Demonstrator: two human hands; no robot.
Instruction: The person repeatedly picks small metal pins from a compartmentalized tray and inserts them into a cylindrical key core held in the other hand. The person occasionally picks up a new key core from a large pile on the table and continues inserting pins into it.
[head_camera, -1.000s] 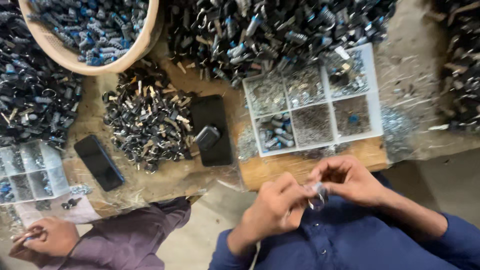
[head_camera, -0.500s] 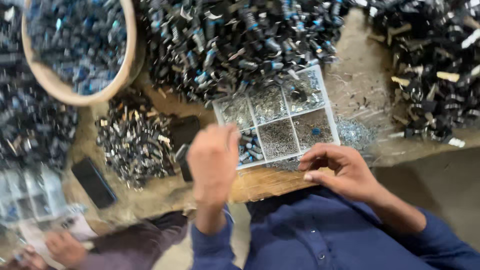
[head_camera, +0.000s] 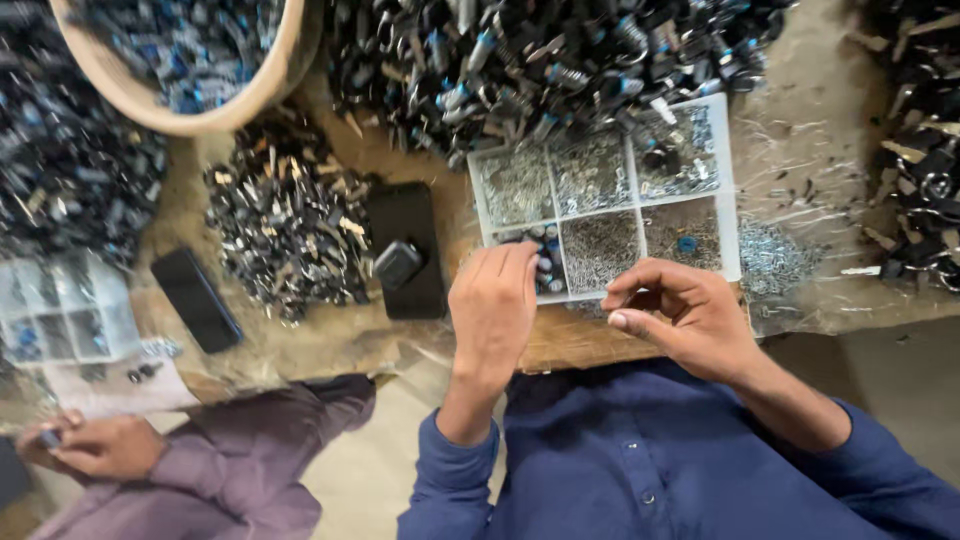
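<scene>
My left hand (head_camera: 493, 310) reaches forward with its fingertips at the near-left compartment of a white divided tray (head_camera: 730, 205), where small blue-and-silver cylindrical parts (head_camera: 546, 270) lie. Whether it grips one is hidden by the fingers. My right hand (head_camera: 680, 315) hovers at the tray's near edge with fingers curled and thumb toward the index finger; I cannot make out anything in it. The other compartments hold small springs and metal bits.
A big heap of dark and blue parts (head_camera: 540, 55) lies behind the tray, another at far right (head_camera: 920, 150). A round basket (head_camera: 190, 60), a smaller pile (head_camera: 285, 225), two phones (head_camera: 410, 250) (head_camera: 195, 298) and a second tray (head_camera: 65, 310) lie left. Another person's hands (head_camera: 95, 445) work at lower left.
My hands were together near my chest on a small part. The left hand has since reached out to the tray's near-left compartment, and the right hand has stayed by the tray's edge.
</scene>
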